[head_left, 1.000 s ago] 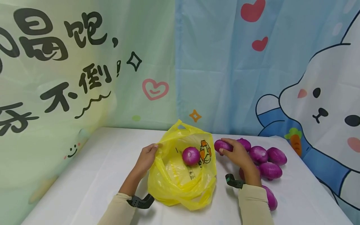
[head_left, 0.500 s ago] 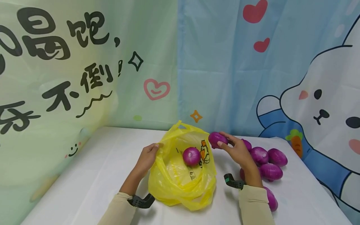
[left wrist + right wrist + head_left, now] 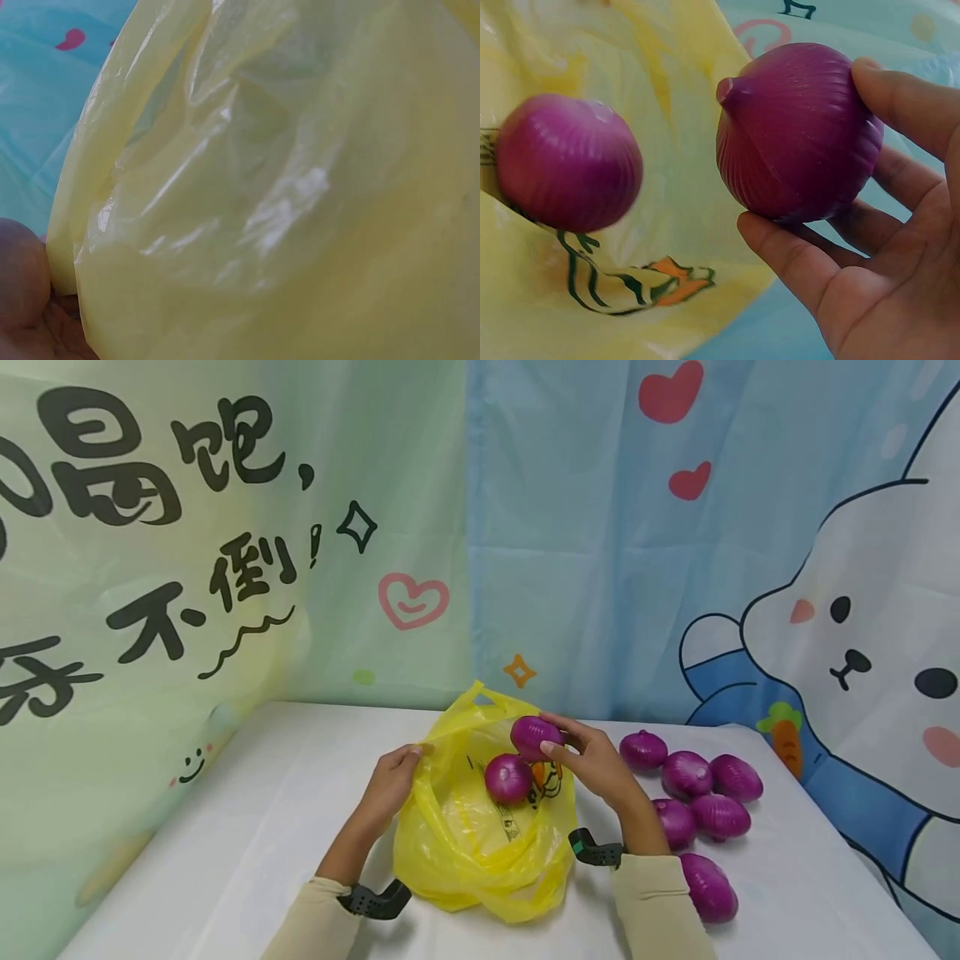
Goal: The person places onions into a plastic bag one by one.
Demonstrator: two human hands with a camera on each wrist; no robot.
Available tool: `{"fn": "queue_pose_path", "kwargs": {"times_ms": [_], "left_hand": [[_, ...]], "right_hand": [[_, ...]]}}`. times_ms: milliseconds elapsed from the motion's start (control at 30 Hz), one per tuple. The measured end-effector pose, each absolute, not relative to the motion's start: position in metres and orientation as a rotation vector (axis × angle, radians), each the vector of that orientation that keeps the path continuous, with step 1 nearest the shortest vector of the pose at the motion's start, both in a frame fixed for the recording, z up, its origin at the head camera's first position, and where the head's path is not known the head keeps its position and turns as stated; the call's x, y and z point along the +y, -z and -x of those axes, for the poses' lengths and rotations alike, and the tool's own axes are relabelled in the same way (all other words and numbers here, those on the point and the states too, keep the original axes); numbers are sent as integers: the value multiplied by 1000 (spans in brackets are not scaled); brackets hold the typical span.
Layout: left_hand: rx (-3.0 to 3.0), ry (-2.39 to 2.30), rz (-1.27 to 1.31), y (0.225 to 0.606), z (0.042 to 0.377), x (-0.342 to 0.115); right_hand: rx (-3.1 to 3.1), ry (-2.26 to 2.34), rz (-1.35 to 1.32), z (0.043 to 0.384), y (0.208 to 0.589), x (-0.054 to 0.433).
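Note:
A yellow plastic bag [image 3: 480, 852] lies spread on the table in front of me, its mouth held up on the left by my left hand [image 3: 392, 781], which pinches the rim. One purple onion [image 3: 508, 778] rests in the bag. Over the bag's upper right part, my right hand [image 3: 596, 764] grips a second purple onion [image 3: 535, 737] between thumb and fingers; the right wrist view shows this held onion [image 3: 799, 135] from close by, beside the onion in the bag [image 3: 570, 161]. Bag film [image 3: 262, 187] fills most of the left wrist view, the left hand's fingertip [image 3: 22, 274] at its edge.
On the white table [image 3: 247, 827], several more purple onions [image 3: 687, 775] lie in a loose group to the right of the bag. The nearest onion [image 3: 707, 888] is beside my right sleeve. A printed curtain [image 3: 555, 543] hangs behind the table.
My right hand has carried its onion leftward from beside the group, lifting it past the bag's right edge to above the bag. The left hand keeps its place on the rim.

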State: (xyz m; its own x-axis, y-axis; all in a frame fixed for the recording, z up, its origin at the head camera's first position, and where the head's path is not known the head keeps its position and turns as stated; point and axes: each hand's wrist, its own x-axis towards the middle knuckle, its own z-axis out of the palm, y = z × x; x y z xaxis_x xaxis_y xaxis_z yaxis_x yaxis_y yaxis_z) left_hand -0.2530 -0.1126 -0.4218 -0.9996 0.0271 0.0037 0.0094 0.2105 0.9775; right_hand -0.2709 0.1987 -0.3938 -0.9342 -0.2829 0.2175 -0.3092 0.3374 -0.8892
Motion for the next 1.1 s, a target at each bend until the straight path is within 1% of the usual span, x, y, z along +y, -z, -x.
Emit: {"fn": "queue_pose_path", "kwargs": {"times_ms": [167, 300, 567, 633, 700, 900, 1100], "left_hand": [[2430, -1969, -53, 423, 252, -112], [2427, -1961, -56, 423, 253, -112], [2465, -1957, -41, 421, 254, -116], [2469, -1945, -25, 421, 254, -116], [2466, -1936, -15, 421, 254, -115], [2466, -1929, -1, 423, 254, -114], [2463, -1936, -28, 423, 256, -114]], "right_hand": [[-2548, -1725, -600, 272, 398, 191], [-2532, -1737, -687, 272, 400, 181], [-2539, -1783, -905, 270, 405, 144], [-2562, -1798, -928, 264, 399, 134], [-2578, -1809, -942, 264, 403, 128], [-2635, -1776, -951, 270, 422, 123], [-2661, -1716, -1052, 271, 430, 119]]}}
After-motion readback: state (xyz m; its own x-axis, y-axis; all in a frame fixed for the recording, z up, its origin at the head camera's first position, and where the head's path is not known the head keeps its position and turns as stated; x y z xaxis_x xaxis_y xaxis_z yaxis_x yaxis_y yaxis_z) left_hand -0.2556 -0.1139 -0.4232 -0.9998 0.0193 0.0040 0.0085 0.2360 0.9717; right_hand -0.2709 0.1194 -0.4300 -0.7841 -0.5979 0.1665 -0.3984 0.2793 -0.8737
